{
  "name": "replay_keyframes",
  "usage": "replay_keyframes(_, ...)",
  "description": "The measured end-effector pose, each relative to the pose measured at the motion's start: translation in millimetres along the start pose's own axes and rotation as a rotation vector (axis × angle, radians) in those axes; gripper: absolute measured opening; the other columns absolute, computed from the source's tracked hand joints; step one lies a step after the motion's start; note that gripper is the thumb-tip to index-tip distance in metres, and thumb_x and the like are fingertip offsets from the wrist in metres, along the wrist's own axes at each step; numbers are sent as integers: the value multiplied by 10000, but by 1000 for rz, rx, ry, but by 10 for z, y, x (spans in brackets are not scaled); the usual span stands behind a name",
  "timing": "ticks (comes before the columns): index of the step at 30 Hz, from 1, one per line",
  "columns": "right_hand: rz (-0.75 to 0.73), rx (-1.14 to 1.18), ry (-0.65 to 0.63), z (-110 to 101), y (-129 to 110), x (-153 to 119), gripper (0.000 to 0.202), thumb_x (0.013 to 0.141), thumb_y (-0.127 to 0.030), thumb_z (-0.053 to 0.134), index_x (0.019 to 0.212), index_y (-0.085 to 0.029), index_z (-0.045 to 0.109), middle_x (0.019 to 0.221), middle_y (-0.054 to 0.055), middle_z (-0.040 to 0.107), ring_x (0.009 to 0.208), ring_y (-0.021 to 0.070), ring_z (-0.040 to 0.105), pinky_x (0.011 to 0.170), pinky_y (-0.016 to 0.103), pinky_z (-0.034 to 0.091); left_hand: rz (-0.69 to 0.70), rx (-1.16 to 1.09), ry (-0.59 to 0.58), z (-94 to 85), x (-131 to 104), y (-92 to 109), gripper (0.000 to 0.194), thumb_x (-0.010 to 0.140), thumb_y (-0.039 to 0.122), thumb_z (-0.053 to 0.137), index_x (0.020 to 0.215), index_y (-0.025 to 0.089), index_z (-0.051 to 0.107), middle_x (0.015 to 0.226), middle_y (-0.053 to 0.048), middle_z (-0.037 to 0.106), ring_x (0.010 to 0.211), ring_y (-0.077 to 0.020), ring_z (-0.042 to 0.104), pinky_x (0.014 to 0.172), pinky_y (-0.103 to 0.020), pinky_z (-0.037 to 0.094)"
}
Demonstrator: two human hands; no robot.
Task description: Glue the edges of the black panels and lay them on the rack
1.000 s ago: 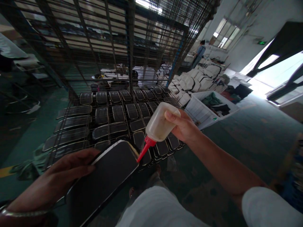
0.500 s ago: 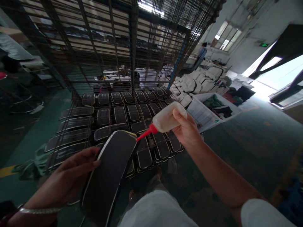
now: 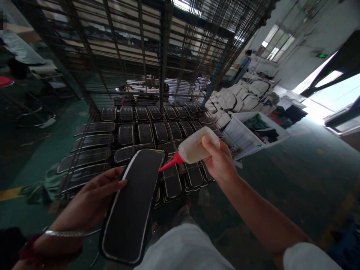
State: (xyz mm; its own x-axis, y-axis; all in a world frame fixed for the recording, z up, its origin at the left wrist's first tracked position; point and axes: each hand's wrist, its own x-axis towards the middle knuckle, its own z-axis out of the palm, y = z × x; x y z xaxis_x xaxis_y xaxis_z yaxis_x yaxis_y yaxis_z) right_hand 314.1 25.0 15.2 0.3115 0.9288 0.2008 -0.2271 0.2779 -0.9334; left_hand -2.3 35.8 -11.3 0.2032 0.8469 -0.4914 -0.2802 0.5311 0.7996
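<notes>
My left hand [image 3: 95, 195] pinches the left edge of a long dark panel with rounded corners [image 3: 133, 210], a pale line running round its rim. The panel is tilted, its upper end pointing away from me. In my right hand [image 3: 221, 161] is a translucent squeeze bottle [image 3: 198, 145] with a red pointed nozzle [image 3: 171, 163], part-filled with pale liquid. The nozzle points down and left, its tip at the panel's upper right edge; whether it touches, I cannot tell. Behind lie several similar dark panels [image 3: 144, 133] in rows on a wire rack.
The tall wire rack [image 3: 161, 56] stands in front. White bundles [image 3: 239, 97] are heaped to the right, beside a white plastic bin [image 3: 242, 140] with cloth inside. A person [image 3: 243, 65] stands at the back; another person's sleeve [image 3: 22, 47] shows at left, near a red stool [image 3: 6, 81].
The nozzle tip has moved from the panel's upper right corner down along its right edge. The panel's lower end now shows more fully. My view has shifted slightly left.
</notes>
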Motion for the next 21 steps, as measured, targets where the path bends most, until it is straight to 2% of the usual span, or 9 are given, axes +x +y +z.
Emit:
replay_keyframes(4, 5, -14, -51, 60, 31, -103, 417, 851, -577, 954, 1007, -243, 758, 842, 12, 692, 718, 203, 664, 587, 314, 568, 23, -12, -20, -2, 16, -6, 568, 450, 159, 1092, 944, 184, 812, 794, -81, 867, 592, -268, 807, 532, -367, 705)
replay_keyframes(8, 22, -26, -55, 108, 65, -187, 428, 823, -586, 961, 997, -245, 769, 858, 12, 682, 743, 197, 631, 621, 309, 525, 15, -38, -21, -4, 37, -7, 517, 494, 101, 1038, 936, 185, 784, 769, -70, 857, 582, -268, 808, 526, -375, 709)
replay_keyframes(12, 23, -43, -65, 128, 104, -279, 428, 811, -577, 974, 1016, -248, 792, 889, 11, 704, 797, 193, 619, 718, 314, 510, 32, -73, 9, -29, 54, -26, 476, 514, 64, 993, 915, 183, 768, 715, -58, 840, 534, -246, 782, 482, -357, 690)
replay_keyframes(21, 30, -85, -181, 87, 167, -495, 405, 875, -570, 932, 1119, -270, 809, 926, 18, 720, 807, 206, 617, 716, 326, 490, 62, -122, 100, -6, 55, -44, 326, 654, -23, 835, 888, 180, 738, 654, -19, 805, 491, -211, 752, 443, -296, 653)
